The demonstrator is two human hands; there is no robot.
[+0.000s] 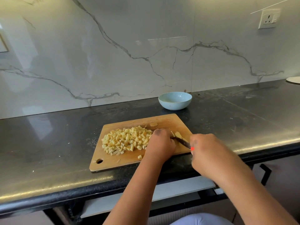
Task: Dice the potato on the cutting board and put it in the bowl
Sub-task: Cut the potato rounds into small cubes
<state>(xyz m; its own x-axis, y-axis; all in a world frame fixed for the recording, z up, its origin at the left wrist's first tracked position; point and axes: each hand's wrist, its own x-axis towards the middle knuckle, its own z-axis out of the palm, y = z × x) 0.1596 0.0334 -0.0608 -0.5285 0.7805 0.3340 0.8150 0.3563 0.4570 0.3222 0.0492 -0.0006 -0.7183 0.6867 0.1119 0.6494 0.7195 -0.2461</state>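
Right hand [205, 153], knife [182, 142] pointing up-left.

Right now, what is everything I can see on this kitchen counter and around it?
cutting board: one, light wood, on the counter near its front edge
potato cubes: one heap, pale yellow, on the board's left half
potato piece: one, pale yellow, uncut, between the hands
knife: one, dark blade, on the potato piece
bowl: one, pale blue, behind the board near the wall
counter: one, black, glossy
wall: white marble with grey veins
socket: one, white, upper right on the wall
plate: one, white, far right edge
left hand: steadies the potato piece
right hand: grips the knife
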